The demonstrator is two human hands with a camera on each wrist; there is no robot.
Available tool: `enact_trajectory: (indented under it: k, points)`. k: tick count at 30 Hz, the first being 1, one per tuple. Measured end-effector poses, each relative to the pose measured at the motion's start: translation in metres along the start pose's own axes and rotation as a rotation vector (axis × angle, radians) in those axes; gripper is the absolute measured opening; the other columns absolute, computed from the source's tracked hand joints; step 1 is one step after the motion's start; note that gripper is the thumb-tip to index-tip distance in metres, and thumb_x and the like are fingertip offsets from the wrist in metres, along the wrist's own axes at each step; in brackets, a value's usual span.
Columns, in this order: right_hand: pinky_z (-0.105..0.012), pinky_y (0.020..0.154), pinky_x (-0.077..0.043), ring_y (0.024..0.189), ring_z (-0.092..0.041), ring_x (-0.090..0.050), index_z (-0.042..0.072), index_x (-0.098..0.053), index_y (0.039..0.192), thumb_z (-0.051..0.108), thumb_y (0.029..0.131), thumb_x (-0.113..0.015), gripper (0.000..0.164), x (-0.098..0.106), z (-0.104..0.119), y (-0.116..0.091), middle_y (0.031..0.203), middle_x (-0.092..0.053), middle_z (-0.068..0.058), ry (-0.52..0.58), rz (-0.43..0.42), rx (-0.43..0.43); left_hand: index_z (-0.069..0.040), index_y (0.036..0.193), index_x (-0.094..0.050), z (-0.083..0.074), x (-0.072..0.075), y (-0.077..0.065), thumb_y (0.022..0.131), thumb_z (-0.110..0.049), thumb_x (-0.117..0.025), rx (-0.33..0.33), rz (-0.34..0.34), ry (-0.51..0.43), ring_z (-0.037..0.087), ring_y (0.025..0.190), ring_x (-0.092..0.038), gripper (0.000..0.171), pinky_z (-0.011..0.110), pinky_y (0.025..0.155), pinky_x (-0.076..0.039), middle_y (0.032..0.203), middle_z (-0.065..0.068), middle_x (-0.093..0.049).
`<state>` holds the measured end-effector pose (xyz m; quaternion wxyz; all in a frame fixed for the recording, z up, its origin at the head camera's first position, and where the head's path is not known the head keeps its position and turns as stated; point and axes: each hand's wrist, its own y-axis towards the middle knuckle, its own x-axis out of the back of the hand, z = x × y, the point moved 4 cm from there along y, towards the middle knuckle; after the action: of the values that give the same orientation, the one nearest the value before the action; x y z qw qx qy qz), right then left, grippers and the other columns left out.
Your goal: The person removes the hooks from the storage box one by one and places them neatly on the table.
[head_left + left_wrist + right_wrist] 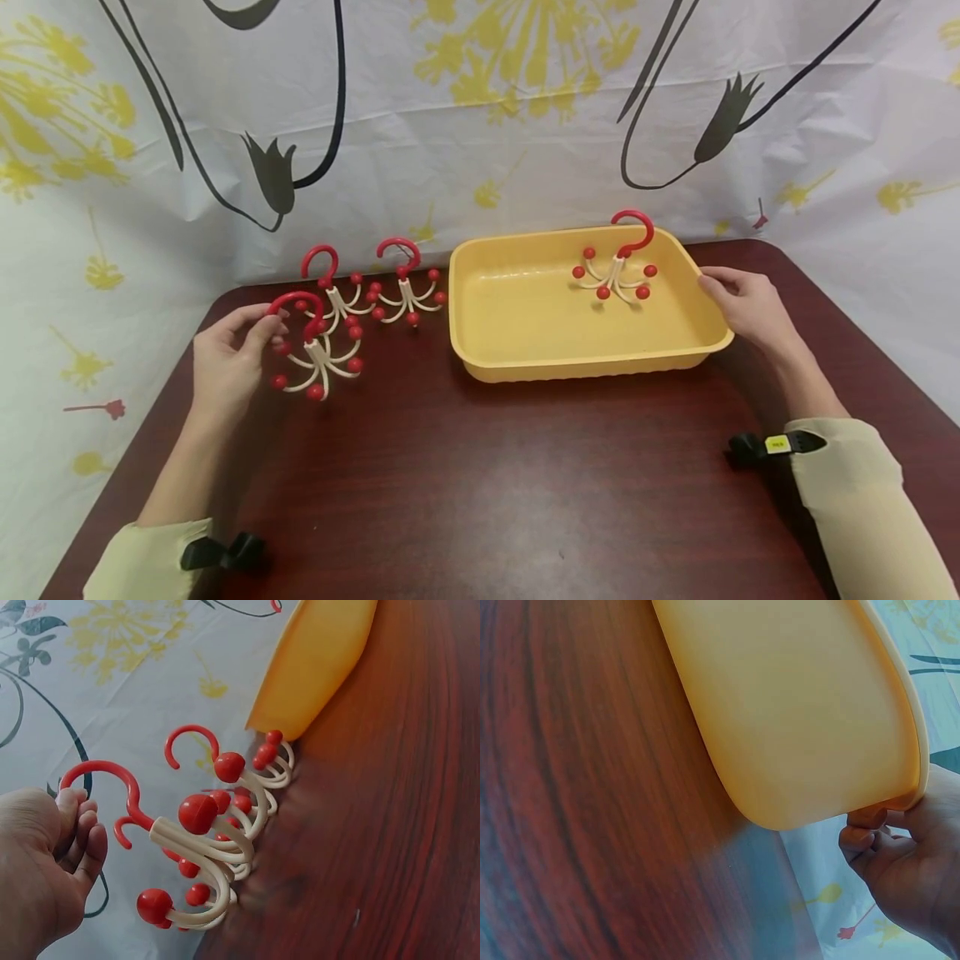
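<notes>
My left hand [227, 360] pinches the red hook of a multi-armed hanger [318, 360] between thumb and fingers. Its cream arms curve outward and end in red balls. Just behind it on the table are two more hangers of the same kind, one close by [338, 304] and one nearer the tray [407, 292]. On the right, my right hand [752, 310] grips the end rim of a yellow tray [517, 321], its thumb over the edge. Inside that tray, toward its right end, another such hanger [617, 271] stands with its hook up. The right wrist view shows curled fingers [859, 840] under the rim.
The dark reddish wooden table [480, 483] extends in front of the tray. Behind it hangs a white cloth [390, 192] printed with yellow and dark plant shapes, close to the tray's back edge. Both forearms wear dark wrist straps over light sleeves.
</notes>
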<state>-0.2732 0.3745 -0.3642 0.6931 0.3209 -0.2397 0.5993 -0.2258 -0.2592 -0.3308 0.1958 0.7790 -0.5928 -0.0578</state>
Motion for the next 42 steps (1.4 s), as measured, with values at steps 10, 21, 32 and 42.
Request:
enact_trajectory:
  k: [10, 21, 32, 42]
  points:
    - [-0.009, 0.063, -0.045, 0.077, 0.006, -0.054, -0.004, -0.054, 0.141, 0.045, 0.105, -0.048, 0.061, -0.001, 0.001, 0.001, 0.127, -0.059, -0.031, -0.005, 0.005, -0.008, 0.01, 0.111, -0.067, 0.02, 0.005, 0.002, 0.097, -0.002, -0.065, 0.036, 0.046, 0.008, 0.007, 0.069, -0.068, 0.019, 0.016, 0.067, -0.056, 0.084, -0.004, -0.072]
    - [-0.008, 0.063, -0.045, 0.076, 0.007, -0.053, -0.004, -0.054, 0.141, 0.047, 0.105, -0.048, 0.063, 0.0, 0.0, 0.001, 0.128, -0.059, -0.03, -0.003, 0.001, -0.012, 0.002, 0.107, -0.07, 0.025, 0.008, 0.003, 0.097, -0.003, -0.066, 0.039, 0.078, -0.125, 0.008, 0.072, -0.069, 0.012, 0.016, 0.068, -0.056, 0.086, 0.003, -0.073]
    - [-0.008, 0.063, -0.045, 0.077, 0.007, -0.053, -0.004, -0.054, 0.141, 0.048, 0.105, -0.047, 0.063, 0.0, 0.0, 0.0, 0.128, -0.059, -0.03, -0.007, 0.004, -0.014, 0.002, 0.11, -0.07, 0.024, 0.01, 0.0, 0.101, -0.014, -0.063, 0.069, 0.097, -0.234, 0.011, 0.074, -0.065, 0.02, 0.019, 0.068, -0.056, 0.085, 0.003, -0.069]
    - [-0.009, 0.063, -0.046, 0.076, 0.007, -0.054, -0.004, -0.053, 0.142, 0.048, 0.105, -0.047, 0.064, -0.001, -0.001, 0.0, 0.128, -0.059, -0.03, 0.009, 0.01, -0.013, 0.007, 0.111, -0.07, 0.006, 0.015, 0.005, 0.101, -0.017, -0.063, 0.019, 0.027, -0.204, 0.015, 0.083, -0.064, 0.027, 0.02, 0.079, -0.053, 0.092, 0.004, -0.071]
